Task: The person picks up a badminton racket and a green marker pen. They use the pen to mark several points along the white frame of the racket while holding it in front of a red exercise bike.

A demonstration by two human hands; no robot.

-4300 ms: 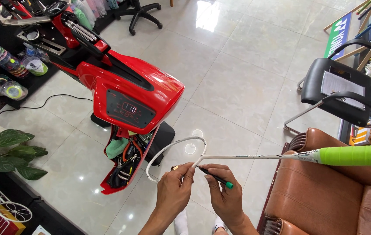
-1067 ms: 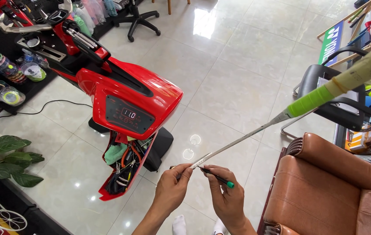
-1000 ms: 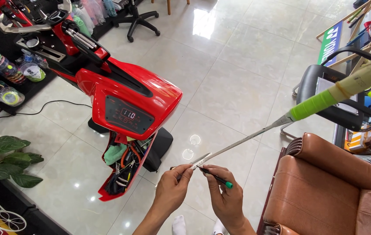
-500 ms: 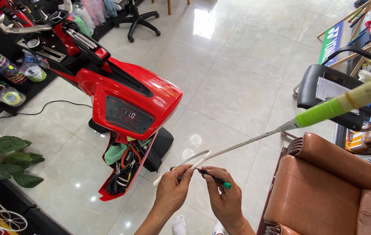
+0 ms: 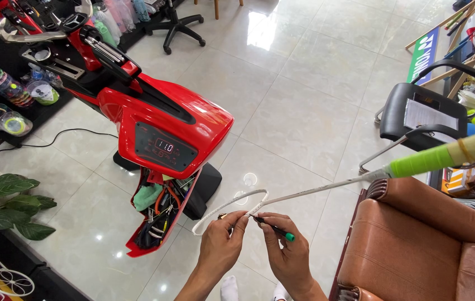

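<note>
A white badminton racket frame (image 5: 232,203) with no strings visible lies tilted before me, its shaft (image 5: 326,187) running right to a green and pale grip (image 5: 449,153). My left hand (image 5: 220,248) pinches the frame's near rim by the throat. My right hand (image 5: 287,253) holds a thin dark tool with a green end (image 5: 276,229), its tip touching the frame near the throat.
A red stringing machine (image 5: 162,125) stands to the left with an open tool drawer (image 5: 156,217) beneath. A brown leather seat (image 5: 416,245) is at right, a black chair (image 5: 421,114) behind it. Plant leaves (image 5: 6,200) and string reels (image 5: 3,92) sit at left on the glossy tile floor.
The racket has swung: its handle dropped from pointing up-right to lower at the right, and the frame hoop now shows wider again. Both hands stayed at the throat.
</note>
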